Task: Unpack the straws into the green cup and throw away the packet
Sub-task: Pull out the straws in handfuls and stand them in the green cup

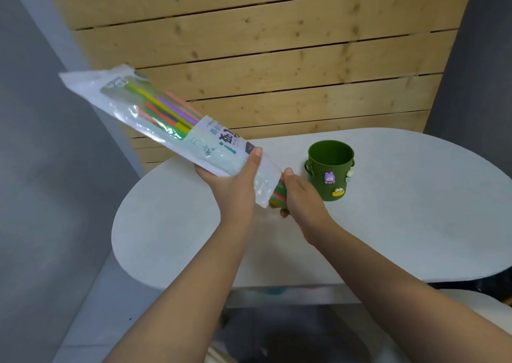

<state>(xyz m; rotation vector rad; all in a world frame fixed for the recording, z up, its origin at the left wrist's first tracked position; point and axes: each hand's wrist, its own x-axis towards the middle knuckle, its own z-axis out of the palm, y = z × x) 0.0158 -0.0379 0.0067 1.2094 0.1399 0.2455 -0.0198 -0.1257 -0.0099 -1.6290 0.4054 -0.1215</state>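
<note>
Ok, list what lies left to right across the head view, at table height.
packet → left hand → straws poking from the packet's open end → right hand → green cup

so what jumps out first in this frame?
The long clear packet of coloured straws, held slanted above the white table's left end by the left hand. At its lower, open end the right hand grips the protruding straw ends. Just right of that stands the empty green cup with cartoon charms.
</note>
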